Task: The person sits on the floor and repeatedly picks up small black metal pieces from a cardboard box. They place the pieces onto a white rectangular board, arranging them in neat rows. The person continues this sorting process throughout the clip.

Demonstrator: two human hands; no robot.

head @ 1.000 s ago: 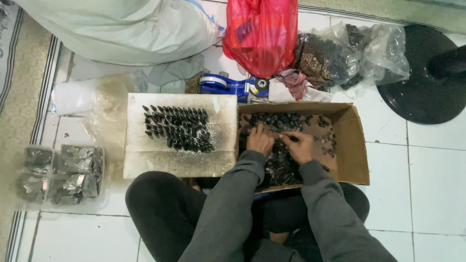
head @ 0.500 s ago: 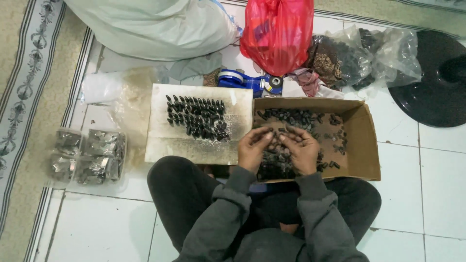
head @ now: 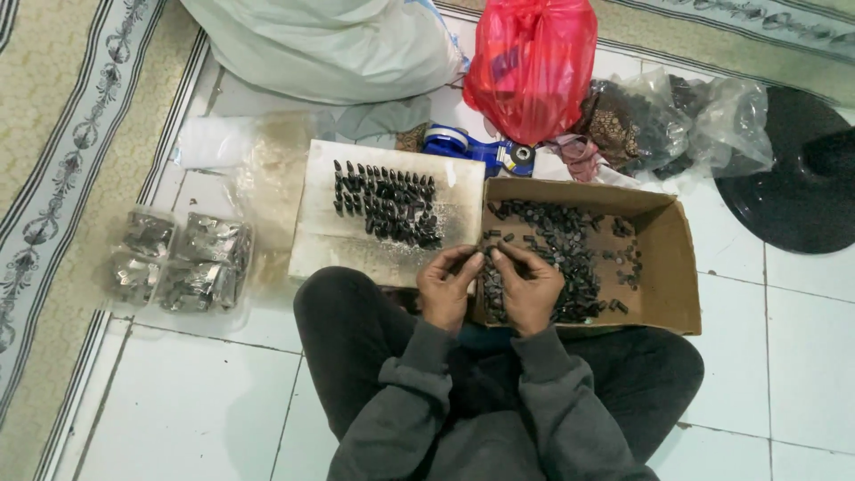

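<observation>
Both hands have drawn back to the cardboard box's (head: 663,267) near-left corner; left hand (head: 448,289) and right hand (head: 532,287) pinch 1 small dark piece (head: 486,256) together. Several rows (head: 386,205) already stand on the white board (head: 321,240) left of it; many loose pieces (head: 557,245) remain inside.

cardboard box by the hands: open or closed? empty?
Open and not empty. The cardboard box has no lid over it, and loose small dark parts cover much of its floor, with bare cardboard showing at its right end.

White tiled floor, patterned rug at its edges

Glossy white floor tiles (head: 802,356) with dark grout catch soft, even light; a beige rug (head: 62,160) with a striped, flowered border runs along the left and top.
</observation>
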